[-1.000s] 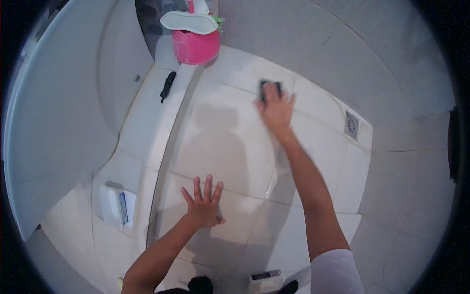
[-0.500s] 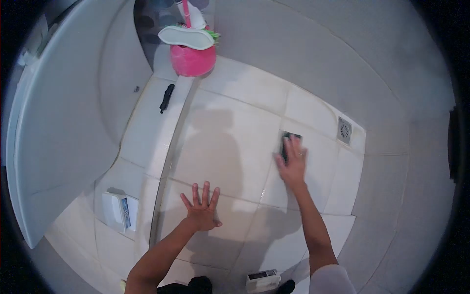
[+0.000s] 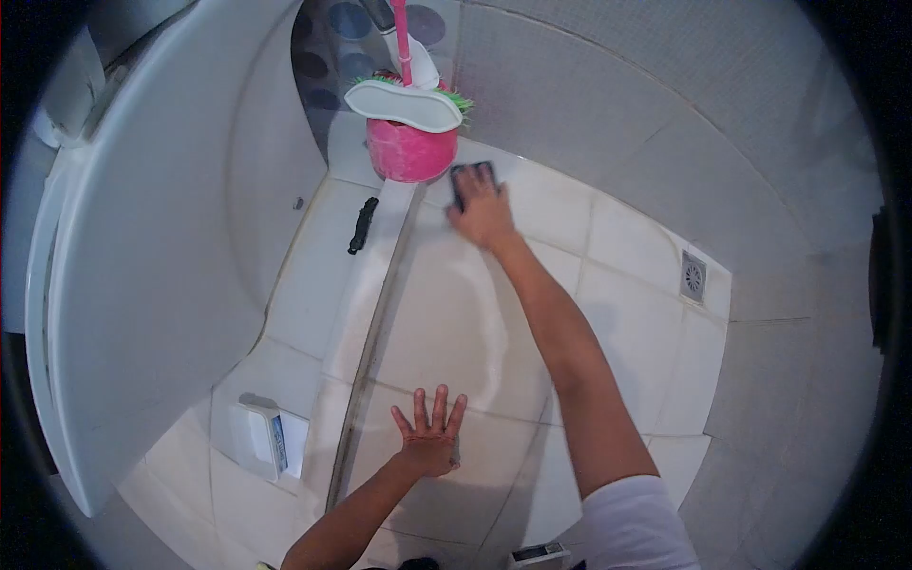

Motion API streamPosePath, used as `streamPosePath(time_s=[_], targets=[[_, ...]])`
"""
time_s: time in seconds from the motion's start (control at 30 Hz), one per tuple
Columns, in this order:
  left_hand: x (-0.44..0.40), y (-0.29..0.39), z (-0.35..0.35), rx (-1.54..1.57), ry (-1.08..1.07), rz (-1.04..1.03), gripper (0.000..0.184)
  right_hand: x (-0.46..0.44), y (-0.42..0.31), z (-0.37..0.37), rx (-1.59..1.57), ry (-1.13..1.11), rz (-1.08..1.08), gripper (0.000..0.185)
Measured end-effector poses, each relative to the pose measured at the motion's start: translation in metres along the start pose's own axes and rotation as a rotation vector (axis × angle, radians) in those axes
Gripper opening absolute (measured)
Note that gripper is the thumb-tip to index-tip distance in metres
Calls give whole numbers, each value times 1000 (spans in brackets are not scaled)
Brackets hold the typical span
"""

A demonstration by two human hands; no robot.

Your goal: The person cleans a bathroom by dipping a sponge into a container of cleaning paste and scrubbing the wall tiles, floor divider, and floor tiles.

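Observation:
My right hand (image 3: 484,217) reaches far forward, its fingers laid over a dark rectangular scouring pad (image 3: 459,181) pressed to the tiled floor. Most of the pad is under the palm and fingers. Just left of it stands a pink bucket (image 3: 411,154) with a white-backed, green-bristled brush (image 3: 404,104) across its top. Nearer to me, my left hand (image 3: 431,446) rests on the floor tiles (image 3: 446,323), fingers spread and nothing in them. A curved, lighter wet-looking streak lies on the tiles between the hands.
A raised ledge (image 3: 372,294) runs along the left, with a black handle-like object (image 3: 363,226) beside it. Farther left is a white bathtub (image 3: 180,228). A white box (image 3: 258,440) lies beyond the ledge, another box (image 3: 539,556) near my feet. A drain (image 3: 693,276) is at the right.
My right hand has slid the pad forward and left, from the middle right of the floor to beside the bucket. My left hand stays spread on the floor. The view has shifted somewhat.

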State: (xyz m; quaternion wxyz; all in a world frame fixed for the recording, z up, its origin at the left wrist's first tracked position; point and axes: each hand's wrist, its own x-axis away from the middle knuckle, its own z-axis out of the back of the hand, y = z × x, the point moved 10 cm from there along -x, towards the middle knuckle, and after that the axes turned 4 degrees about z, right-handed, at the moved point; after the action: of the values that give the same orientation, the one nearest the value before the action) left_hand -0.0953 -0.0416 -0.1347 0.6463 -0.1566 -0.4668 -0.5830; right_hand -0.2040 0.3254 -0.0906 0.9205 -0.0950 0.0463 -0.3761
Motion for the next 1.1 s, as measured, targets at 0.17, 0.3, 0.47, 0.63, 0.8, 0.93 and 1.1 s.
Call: streamPosePath(time_s=[0.17, 0.3, 0.47, 0.63, 0.8, 0.93, 1.1], targets=[[0, 0, 2, 25, 28, -18, 123, -7, 12, -1, 6, 55, -17, 62], [-6, -3, 4, 54, -6, -11, 121, -55, 6, -4, -58, -16, -229, 60], [0, 1, 4, 62, -8, -37, 120, 18, -29, 7, 21, -104, 109, 64], [-4, 0, 1, 51, 48, -52, 121, 138, 107, 23, -133, -88, -285, 60], [-3, -1, 2, 60, 13, -42, 121, 194, 256, 24, 250, -181, -696, 59], [-2, 1, 9, 41, 36, -27, 121, 47, 212, -16, 278, -138, -468, 55], [-1, 0, 8, 44, -7, -21, 121, -52, 12, -13, 44, 20, -108, 52]])
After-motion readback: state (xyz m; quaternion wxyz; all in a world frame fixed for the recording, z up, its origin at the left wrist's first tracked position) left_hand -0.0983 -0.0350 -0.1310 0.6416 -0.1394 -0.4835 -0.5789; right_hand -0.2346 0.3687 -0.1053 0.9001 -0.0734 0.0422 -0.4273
